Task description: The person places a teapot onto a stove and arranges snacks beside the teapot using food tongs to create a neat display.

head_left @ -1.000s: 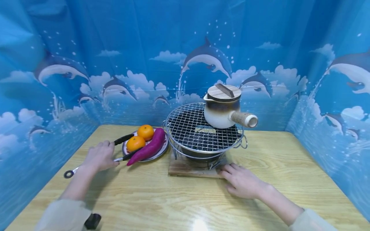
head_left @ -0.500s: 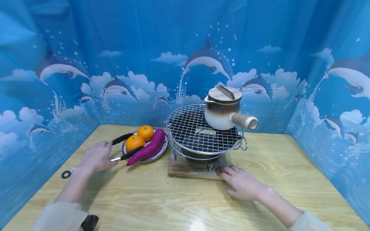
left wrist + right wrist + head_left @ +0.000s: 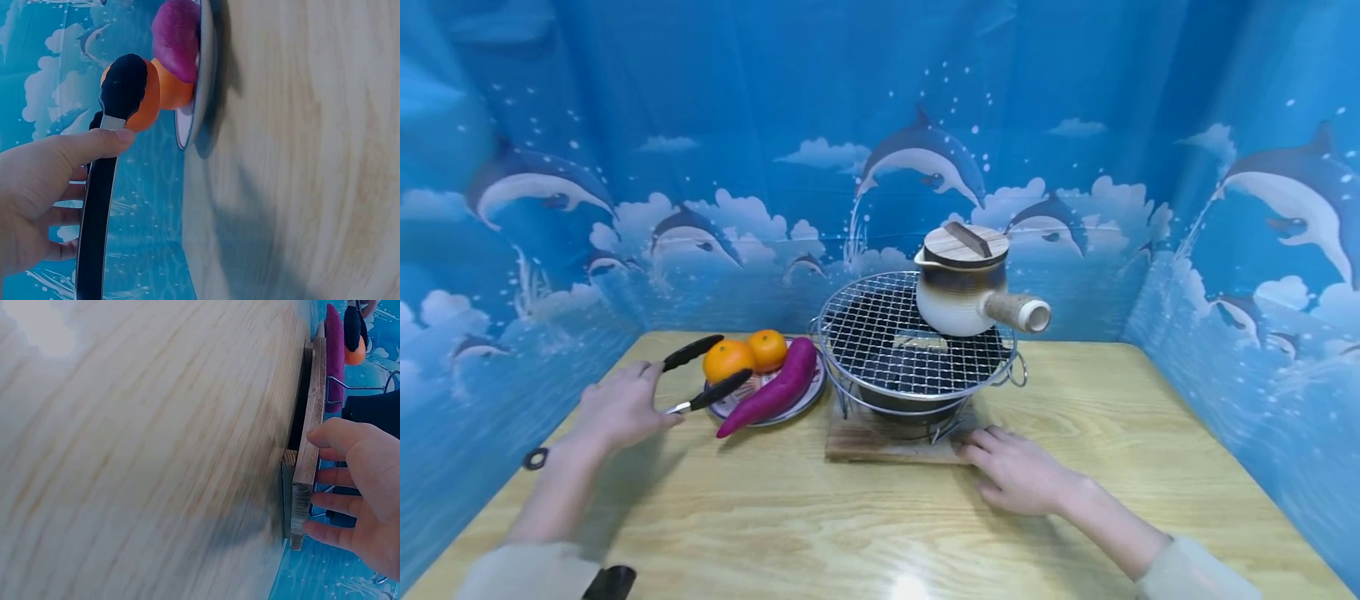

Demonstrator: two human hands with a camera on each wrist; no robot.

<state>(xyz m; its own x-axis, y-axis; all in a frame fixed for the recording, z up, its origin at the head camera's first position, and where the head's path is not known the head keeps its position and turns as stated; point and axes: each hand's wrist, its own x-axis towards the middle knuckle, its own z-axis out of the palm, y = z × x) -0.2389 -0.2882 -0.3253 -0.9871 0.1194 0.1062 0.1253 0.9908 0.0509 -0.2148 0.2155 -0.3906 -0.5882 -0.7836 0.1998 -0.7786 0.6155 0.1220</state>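
Note:
My left hand (image 3: pixel 622 408) grips black-and-silver tongs (image 3: pixel 721 389). Between the tongs' black tips is an orange (image 3: pixel 727 361), which appears raised above the patterned plate (image 3: pixel 810 395) in the left wrist view. A second orange (image 3: pixel 767 349) and a long purple sweet potato (image 3: pixel 775 392) lie on that plate. My right hand (image 3: pixel 1017 472) holds the right front corner of a wooden board (image 3: pixel 310 440), thumb at its front edge and fingers along its right side. On the board stands a black stove (image 3: pixel 910 402) with a round wire grill (image 3: pixel 880 350).
A white-and-brown teapot (image 3: pixel 955 302) with a wooden lid and side handle sits on the grill's right back part. The grill's side ring (image 3: pixel 1019 372) juts out to the right. A blue dolphin curtain (image 3: pixel 820 83) surrounds the wooden table (image 3: pixel 790 525).
The tongs and the orange between their tips have moved left and up, away from the sweet potato. My right hand stays at the board's corner. The head view has shifted slightly.

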